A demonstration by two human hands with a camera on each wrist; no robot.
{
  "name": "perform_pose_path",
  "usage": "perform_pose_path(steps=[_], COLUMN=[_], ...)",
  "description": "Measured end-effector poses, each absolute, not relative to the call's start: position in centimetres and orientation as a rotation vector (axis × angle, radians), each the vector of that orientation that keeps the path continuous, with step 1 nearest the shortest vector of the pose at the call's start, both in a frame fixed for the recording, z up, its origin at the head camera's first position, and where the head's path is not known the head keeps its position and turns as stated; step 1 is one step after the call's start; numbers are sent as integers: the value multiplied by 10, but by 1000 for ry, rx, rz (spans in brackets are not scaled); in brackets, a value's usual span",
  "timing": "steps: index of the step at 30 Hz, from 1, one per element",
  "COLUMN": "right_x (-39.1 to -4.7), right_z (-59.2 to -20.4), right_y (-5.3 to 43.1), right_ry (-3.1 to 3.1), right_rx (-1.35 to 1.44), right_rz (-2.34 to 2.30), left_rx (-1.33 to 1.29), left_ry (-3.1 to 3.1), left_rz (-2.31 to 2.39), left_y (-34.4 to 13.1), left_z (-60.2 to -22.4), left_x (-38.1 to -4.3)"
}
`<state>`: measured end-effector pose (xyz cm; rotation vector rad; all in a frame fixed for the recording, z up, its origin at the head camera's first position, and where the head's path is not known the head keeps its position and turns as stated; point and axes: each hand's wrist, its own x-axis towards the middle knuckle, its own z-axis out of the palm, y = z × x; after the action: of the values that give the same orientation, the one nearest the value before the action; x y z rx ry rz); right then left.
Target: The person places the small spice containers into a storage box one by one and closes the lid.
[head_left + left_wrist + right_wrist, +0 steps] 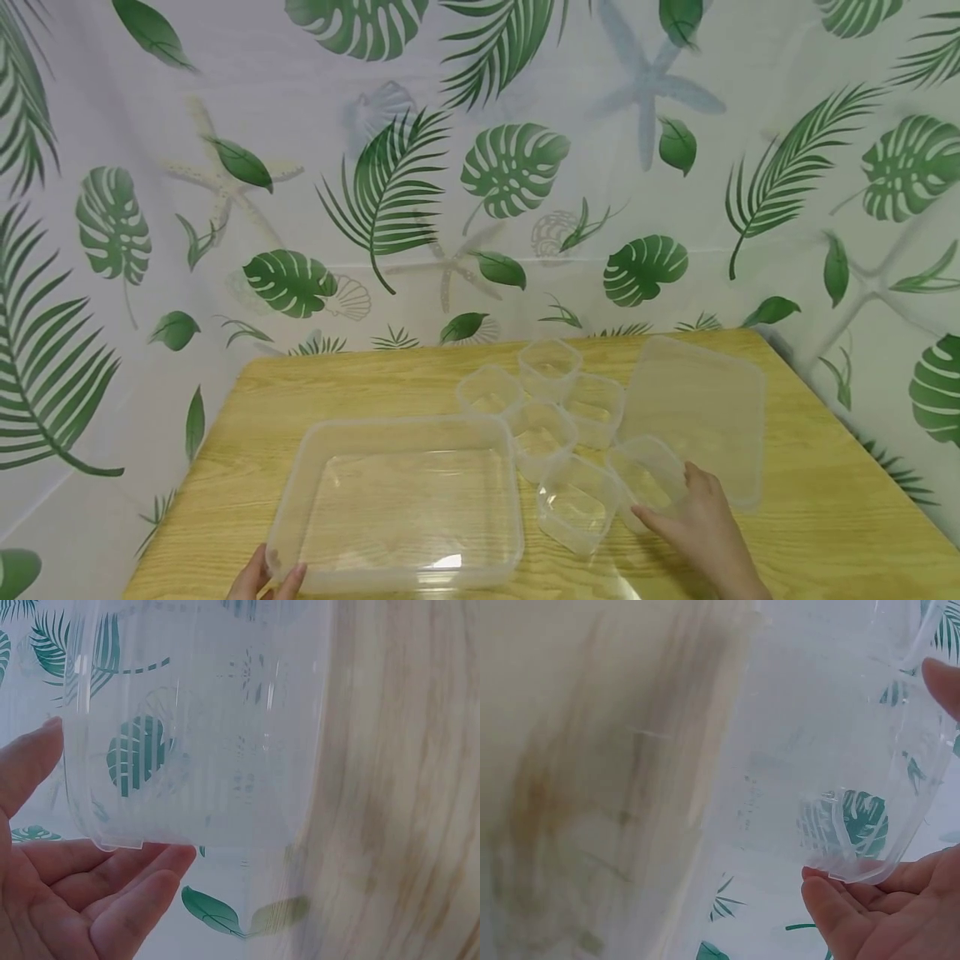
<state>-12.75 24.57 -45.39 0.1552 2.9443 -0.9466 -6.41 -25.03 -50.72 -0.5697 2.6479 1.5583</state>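
Observation:
A large clear plastic container [517, 500], rectangular and without a lid on it, stands on the left half of the table. My left hand [266, 579] holds its near left corner, with thumb and fingers on two sides; the left wrist view shows fingertips against the clear wall [210, 757]. On the right, my right hand [701, 521] grips a small clear plastic container [647, 471] between thumb and fingers. That small container stands on the table; in the right wrist view its clear wall [787, 750] fills the middle, with fingertips at the rim.
Several more small clear containers, such as the near one [577, 504] and the far one [550, 358], cluster right of the large container. A flat translucent lid [705, 417] lies at the right of the wooden table [352, 383]. A leaf-patterned cloth [555, 75] hangs behind.

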Motion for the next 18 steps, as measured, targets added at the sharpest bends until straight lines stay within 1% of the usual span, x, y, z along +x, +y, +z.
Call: perform_pose_path(steps=[5,18], right_x=[-124,-110], right_z=[-446,-414], right_y=[246,241], right_ry=[2958,3111], right_rx=[180,96], right_rz=[-973,-1021], left_rx=[-592,-643], left_ry=[2639,2632], left_rz=[1541,1518], left_y=[-250,-246], left_z=[-505,-497], left_x=[-63,-60])
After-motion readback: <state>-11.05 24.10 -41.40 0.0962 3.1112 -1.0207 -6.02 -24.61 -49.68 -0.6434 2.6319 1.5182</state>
